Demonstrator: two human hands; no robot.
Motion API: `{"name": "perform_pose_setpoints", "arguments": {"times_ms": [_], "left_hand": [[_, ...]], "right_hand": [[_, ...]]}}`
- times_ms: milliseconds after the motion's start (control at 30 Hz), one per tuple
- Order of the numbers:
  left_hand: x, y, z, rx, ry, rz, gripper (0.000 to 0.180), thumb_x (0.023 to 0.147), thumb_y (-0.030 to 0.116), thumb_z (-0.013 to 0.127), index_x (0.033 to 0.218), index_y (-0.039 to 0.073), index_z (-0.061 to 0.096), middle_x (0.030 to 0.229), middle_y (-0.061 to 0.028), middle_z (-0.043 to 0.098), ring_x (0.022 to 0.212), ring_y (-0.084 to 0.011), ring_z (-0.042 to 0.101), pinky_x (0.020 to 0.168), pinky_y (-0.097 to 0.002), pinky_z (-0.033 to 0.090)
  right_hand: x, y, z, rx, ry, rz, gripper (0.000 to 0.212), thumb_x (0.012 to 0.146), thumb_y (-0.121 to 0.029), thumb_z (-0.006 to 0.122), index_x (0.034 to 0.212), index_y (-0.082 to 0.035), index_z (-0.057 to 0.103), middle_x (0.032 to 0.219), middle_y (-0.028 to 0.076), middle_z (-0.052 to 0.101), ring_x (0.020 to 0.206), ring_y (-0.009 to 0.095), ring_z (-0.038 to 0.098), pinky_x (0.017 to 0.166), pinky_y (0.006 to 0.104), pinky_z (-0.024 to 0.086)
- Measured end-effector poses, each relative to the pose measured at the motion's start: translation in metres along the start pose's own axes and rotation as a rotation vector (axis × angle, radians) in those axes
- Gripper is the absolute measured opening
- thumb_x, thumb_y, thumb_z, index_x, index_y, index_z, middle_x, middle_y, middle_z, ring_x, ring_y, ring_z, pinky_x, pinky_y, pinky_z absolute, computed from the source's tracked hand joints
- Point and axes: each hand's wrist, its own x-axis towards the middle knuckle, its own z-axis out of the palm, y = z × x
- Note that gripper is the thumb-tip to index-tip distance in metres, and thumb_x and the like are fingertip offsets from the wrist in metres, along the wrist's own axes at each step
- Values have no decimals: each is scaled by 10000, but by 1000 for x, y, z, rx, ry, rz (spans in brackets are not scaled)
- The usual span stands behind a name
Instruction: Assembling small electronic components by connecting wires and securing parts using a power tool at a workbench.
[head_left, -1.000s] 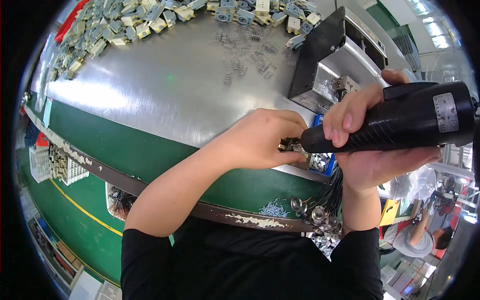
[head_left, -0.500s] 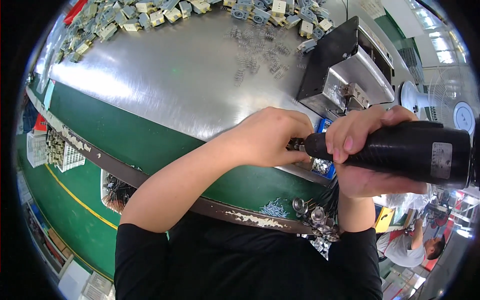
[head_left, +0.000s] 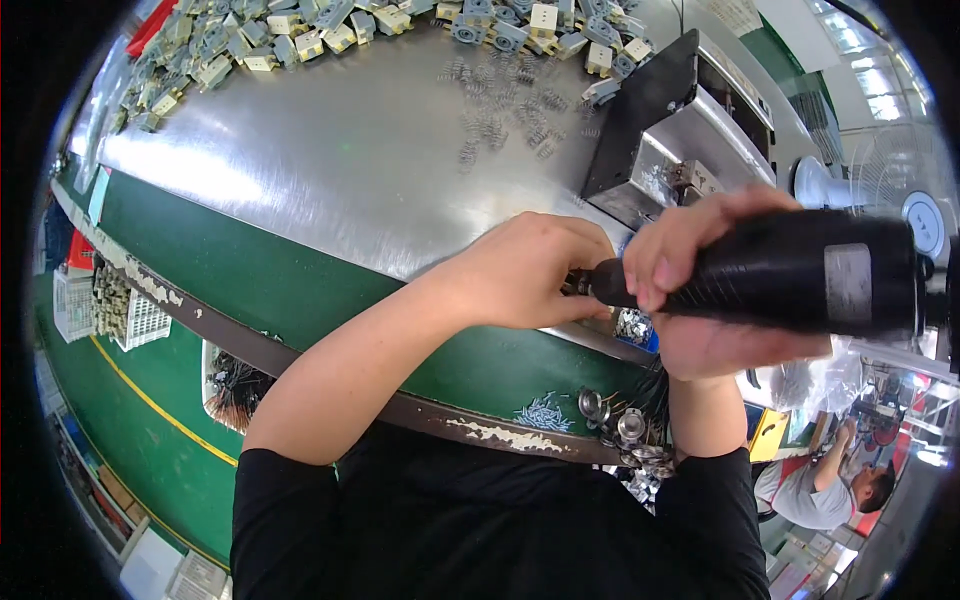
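Note:
My right hand (head_left: 700, 285) is wrapped round a black power screwdriver (head_left: 790, 275), a thick cylinder with a pale label, tilted so its narrow nose points left. That nose meets a small dark part between the fingers and thumb of my left hand (head_left: 545, 270). The left fingers are closed on this part and hide most of it, so its kind does not show. Both hands are over the front edge of the metal work surface (head_left: 340, 170). A blue tray (head_left: 637, 330) of small shiny metal pieces sits just beneath the tool's nose.
Loose springs (head_left: 510, 100) and a heap of grey and cream blocks (head_left: 300, 40) lie at the back. A metal box-shaped machine (head_left: 680, 130) stands right, near a white fan (head_left: 900, 190). Blue pins (head_left: 543, 412) and round metal parts (head_left: 625, 425) lie in front. Another person (head_left: 825, 490) sits at far right.
The screwdriver and my right hand have shifted a little left and up, and the tool is blurred by motion. My left hand has barely moved. The view has turned slightly.

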Motion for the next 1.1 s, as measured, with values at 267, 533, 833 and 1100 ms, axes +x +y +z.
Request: {"name": "perform_pose_setpoints", "arguments": {"times_ms": [267, 533, 833, 1100], "left_hand": [[5, 9, 1, 32, -36, 68, 296, 767, 120, 856, 1030, 23, 761, 1042, -140, 741, 994, -326, 719, 876, -400, 572], [2, 14, 16, 114, 59, 268, 303, 713, 81, 903, 974, 60, 752, 970, -105, 760, 1011, -297, 737, 1025, -508, 538], [-3, 17, 19, 167, 37, 186, 328, 687, 99, 923, 965, 67, 753, 959, -87, 764, 1017, -280, 739, 1045, -531, 516], [-6, 25, 23, 351, 235, 423, 354, 671, 143, 937, 943, 39, 735, 929, -106, 769, 862, -280, 758, 813, -400, 608]], "right_hand": [[39, -46, -39, -103, 88, 59, 1114, 887, -890, 420, 1557, -12, 277, 823, 94, 552, 632, 197, 563, 612, 365, 469], [27, -59, -49, -436, 183, 183, 1009, 947, -786, 456, 1557, -2, 275, 981, 128, 609, 902, 255, 640, 864, 410, 514], [18, -91, -55, -816, -100, 405, 751, 1022, -584, 537, 1430, 44, 487, 1105, 178, 670, 1019, 240, 662, 925, 382, 519], [-59, -72, -44, -1153, -458, 382, 437, 840, -168, 785, 1207, 27, 649, 1080, 185, 705, 990, 399, 679, 892, 460, 544]]}}
